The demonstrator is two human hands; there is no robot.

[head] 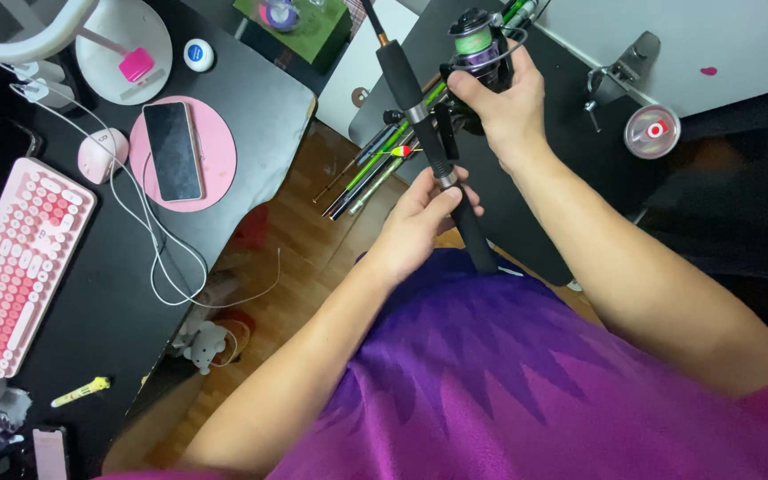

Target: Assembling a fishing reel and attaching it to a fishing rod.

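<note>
I hold a black fishing rod [399, 73] upright over my lap. My left hand [420, 220] grips its lower handle just below the metal reel seat. My right hand [501, 102] is closed around a dark spinning reel [476, 43] with green line on its spool, held against the rod. The butt of the rod rests on my purple garment [508, 373].
Several more rods [368, 171] lean on a black surface behind. At left, a black desk [117, 302] carries a pink keyboard [18, 258], a pink mouse [102, 153], a phone [172, 149] on a round pink pad and white cables. A small round tin [652, 131] sits at right.
</note>
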